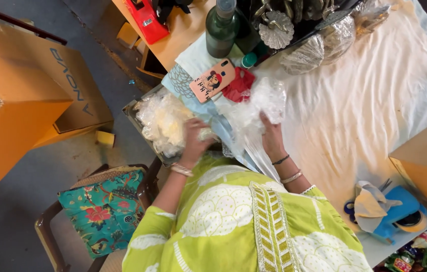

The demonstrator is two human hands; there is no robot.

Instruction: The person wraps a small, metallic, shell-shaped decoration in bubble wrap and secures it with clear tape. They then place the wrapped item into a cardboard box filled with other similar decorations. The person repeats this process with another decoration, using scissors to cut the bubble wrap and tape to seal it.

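Two hands: left hand [194,141] fingers grasping clear bag [164,121], right hand [272,138] clenched on plastic wrap [266,98].

The person wears a lime-green tunic [238,221] printed with white scallops and a yellow embroidered placket. Bangles [181,170] circle both wrists, with a black thread [280,160] beside one.

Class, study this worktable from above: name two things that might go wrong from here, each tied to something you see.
The green glass bottle stands near the table's edge; a tug on the white cloth might topple it. The phone lies beside the clear plastic wrap that the right hand handles, so it may get swept aside.
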